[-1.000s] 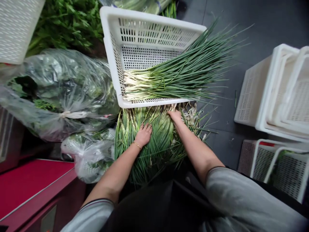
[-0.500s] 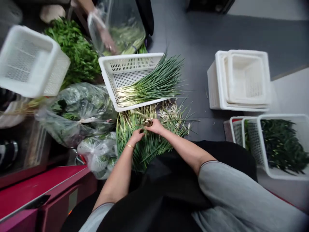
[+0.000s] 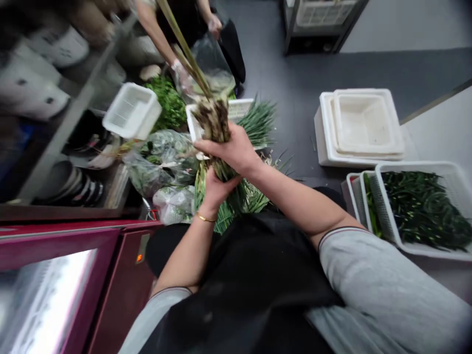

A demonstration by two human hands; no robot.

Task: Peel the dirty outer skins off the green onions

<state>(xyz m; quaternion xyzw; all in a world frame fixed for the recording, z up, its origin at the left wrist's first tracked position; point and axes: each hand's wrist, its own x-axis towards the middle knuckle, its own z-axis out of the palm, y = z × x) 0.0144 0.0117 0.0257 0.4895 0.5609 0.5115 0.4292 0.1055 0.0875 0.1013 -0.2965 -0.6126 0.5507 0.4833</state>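
As I look down through the head camera, a person in a black apron and grey sleeves holds a bunch of spring onions [image 3: 214, 118] in front of the body, in the middle of the view, its brown, soil-stained root ends up and its green leaves hanging down. The right hand [image 3: 240, 150] is wrapped around the bunch just below the roots, thumb laid across the front. The left hand [image 3: 215, 191], a gold bracelet [image 3: 206, 217] at its wrist, sits lower with the stems between thumb and fingers; most of its fingers are hidden, so I cannot tell how tightly it closes. Long pale stalks [image 3: 179, 37] jut from the root end toward the top edge. Below lies a heap of more spring onions [image 3: 225, 219]; behind the bunch and partly hidden by it, a white basket [image 3: 241, 102] holds others, green tops over its side. Beyond, a co-worker's gloved hand [image 3: 183, 78] is near a clear bag [image 3: 216, 73]. I judge the step in hand to be gathering and steadying this bunch; the next move calls for a firm right grasp, stems kept together, and care that the jutting stalks do not snag.
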